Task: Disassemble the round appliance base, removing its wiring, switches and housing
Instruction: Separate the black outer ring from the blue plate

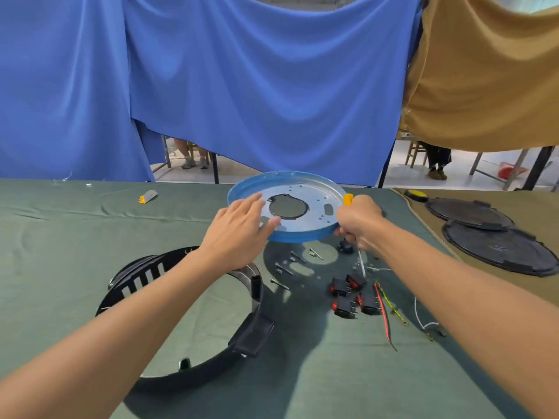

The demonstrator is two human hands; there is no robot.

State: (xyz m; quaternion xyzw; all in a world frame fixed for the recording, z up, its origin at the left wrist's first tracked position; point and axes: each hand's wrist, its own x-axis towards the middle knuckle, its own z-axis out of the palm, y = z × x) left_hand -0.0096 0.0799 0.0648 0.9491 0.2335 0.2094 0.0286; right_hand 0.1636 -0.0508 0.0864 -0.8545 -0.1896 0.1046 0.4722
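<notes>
While the blue pan [311,192] is hanging above the screws [283,270], left hand [239,231] is resting flat-fingered on its rim & right hand [358,220] is clenching the screwdriver [348,199] (rim too? unclear). Prob. light, stiff, slick sheet metal; rim's offering the best grip.

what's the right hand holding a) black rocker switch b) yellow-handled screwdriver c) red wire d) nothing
B: the right hand has its fingers curled round the yellow-handled screwdriver, whose metal shaft points down toward the green cloth.
</notes>
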